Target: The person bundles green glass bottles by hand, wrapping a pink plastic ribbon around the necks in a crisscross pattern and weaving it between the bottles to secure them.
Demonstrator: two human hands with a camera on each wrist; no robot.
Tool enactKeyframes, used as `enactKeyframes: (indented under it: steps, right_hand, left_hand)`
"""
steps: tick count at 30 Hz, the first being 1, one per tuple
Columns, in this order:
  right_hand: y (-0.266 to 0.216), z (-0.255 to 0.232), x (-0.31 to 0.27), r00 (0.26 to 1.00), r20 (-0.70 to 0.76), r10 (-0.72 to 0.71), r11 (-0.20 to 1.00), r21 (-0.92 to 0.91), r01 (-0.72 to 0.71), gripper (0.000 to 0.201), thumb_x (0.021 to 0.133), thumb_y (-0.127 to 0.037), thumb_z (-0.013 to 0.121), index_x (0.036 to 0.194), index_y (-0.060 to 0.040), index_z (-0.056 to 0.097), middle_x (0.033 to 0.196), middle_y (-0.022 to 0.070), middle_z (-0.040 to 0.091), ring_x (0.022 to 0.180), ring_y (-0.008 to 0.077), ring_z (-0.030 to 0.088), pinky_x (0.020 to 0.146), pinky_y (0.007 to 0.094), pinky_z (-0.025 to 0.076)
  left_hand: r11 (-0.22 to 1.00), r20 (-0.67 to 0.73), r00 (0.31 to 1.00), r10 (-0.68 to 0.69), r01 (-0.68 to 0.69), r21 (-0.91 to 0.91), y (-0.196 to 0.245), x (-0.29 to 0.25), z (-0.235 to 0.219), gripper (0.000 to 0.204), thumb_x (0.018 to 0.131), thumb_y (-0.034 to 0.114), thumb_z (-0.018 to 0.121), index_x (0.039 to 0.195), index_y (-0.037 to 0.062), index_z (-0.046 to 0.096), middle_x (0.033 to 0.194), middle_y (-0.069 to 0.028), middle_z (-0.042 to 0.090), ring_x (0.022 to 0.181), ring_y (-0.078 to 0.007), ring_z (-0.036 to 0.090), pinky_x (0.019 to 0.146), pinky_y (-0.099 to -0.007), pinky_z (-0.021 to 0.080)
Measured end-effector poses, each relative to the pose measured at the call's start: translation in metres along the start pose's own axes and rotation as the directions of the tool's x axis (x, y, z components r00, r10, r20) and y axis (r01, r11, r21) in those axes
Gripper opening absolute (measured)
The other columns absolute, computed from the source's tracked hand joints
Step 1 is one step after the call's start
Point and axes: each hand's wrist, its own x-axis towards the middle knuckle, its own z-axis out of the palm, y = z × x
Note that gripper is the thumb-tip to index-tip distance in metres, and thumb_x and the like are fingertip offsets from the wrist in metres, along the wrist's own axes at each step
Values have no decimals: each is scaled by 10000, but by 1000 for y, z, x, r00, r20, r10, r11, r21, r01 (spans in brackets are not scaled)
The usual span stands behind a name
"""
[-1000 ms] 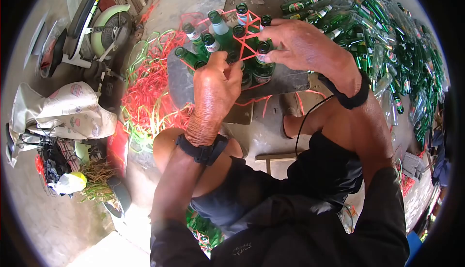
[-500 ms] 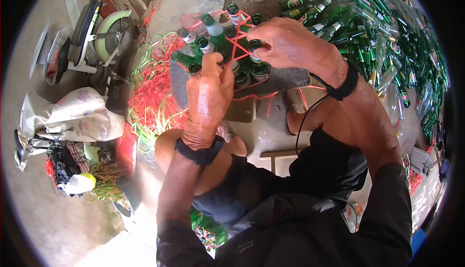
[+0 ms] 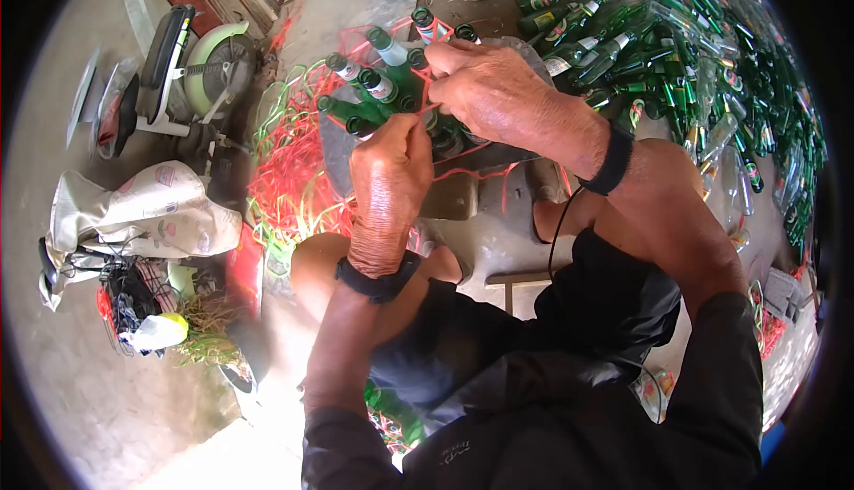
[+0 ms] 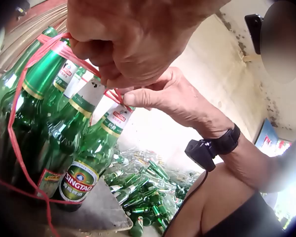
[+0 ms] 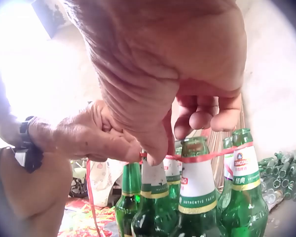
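Hiding bottle necks point(image 3: 391, 76): both hands point(image 3: 485, 90).

The cluster of green bottles point(image 3: 391, 90) stands packed neck to neck on a grey slab point(image 3: 334, 148), so no finger passes between the necks. Red string point(image 3: 425, 70) webs the bottle tops and runs down the sides, closing the way in from above. Both the left hand point(image 3: 389, 170) and the right hand point(image 3: 485, 90) sit right at the necks, filling the near side. To the right, a heap of loose bottles point(image 3: 712, 72) blocks the floor. To the left, tangled red and green string point(image 3: 289, 174) covers the ground, with a circular saw point(image 3: 191, 68) beyond it. Bare concrete point(image 3: 485, 236) lies open just before the slab, between the knees.
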Motion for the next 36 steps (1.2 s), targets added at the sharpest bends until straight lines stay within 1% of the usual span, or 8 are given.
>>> enactKeyframes:
  steps: [10, 19, 22, 25, 27, 31, 34, 36]
  right_hand:
    - [-2, 13, 1, 999, 29, -19, 1000, 5, 18, 125, 707, -23, 719, 831, -29, 735, 983, 79, 604, 1045, 282, 626, 839, 383, 562]
    - [8, 23, 3, 997, 67, -39, 999, -5, 39, 50, 698, -53, 696, 737, -73, 720, 927, 68, 639, 1031, 272, 663, 998, 377, 536]
    - [8, 26, 1, 999, -9, -38, 999, 4, 38, 62, 702, -51, 694, 750, -71, 728, 913, 72, 638, 1017, 268, 667, 1016, 385, 522]
    - [5, 17, -1, 998, 61, 11, 999, 31, -13, 112, 704, -40, 691, 795, -72, 748, 938, 76, 635, 1040, 279, 656, 979, 387, 535]
    - [5, 21, -4, 999, 27, 21, 999, 48, -22, 138, 705, -32, 689, 817, -74, 757, 948, 78, 630, 1052, 288, 647, 960, 388, 540]
    - [8, 25, -6, 999, -39, -13, 996, 85, 16, 200, 713, 13, 698, 907, -35, 710, 971, 98, 571, 997, 314, 600, 865, 412, 530]
    - [6, 21, -6, 1000, -28, -3, 997, 71, 5, 230, 714, 27, 696, 935, -36, 708, 980, 101, 566, 1003, 321, 599, 871, 415, 527]
    - [6, 18, -7, 999, -31, -11, 997, 75, 13, 234, 718, 33, 696, 942, -35, 706, 985, 103, 565, 1003, 322, 598, 875, 417, 526]
  left_hand:
    - [989, 36, 994, 104, -108, 97, 4, 6, 3, 78, 893, 54, 689, 839, 35, 637, 794, -195, 688, 731, -420, 688, 634, -496, 534]
    - [949, 295, 928, 228, -279, 147, 0, 49, -20, 153, 860, 128, 686, 747, 46, 625, 709, -218, 661, 717, -438, 687, 645, -545, 544]
    - [920, 357, 893, 274, -352, 174, -2, 64, -25, 91, 849, 71, 700, 787, 15, 664, 744, -203, 669, 703, -428, 676, 611, -488, 526]
    - [939, 388, 892, 230, -308, 153, -7, 80, -26, 69, 835, 71, 687, 799, 12, 693, 730, -203, 667, 668, -413, 675, 619, -471, 537]
    - [977, 490, 867, 87, -170, 126, -8, 90, -26, 141, 858, 155, 660, 864, 45, 748, 809, -229, 702, 771, -447, 698, 704, -522, 564]
    - [982, 536, 841, 79, -157, 102, -14, 103, -26, 151, 843, 152, 682, 898, 38, 764, 835, -250, 703, 783, -449, 696, 717, -501, 565]
    - [977, 561, 820, 114, -194, 86, -23, 110, -22, 142, 826, 134, 698, 894, 31, 767, 826, -250, 704, 752, -406, 708, 710, -473, 560]
    - [999, 648, 762, 2, -32, 34, -23, 115, -24, 153, 818, 118, 700, 901, 14, 775, 796, -215, 726, 715, -307, 720, 700, -437, 557]
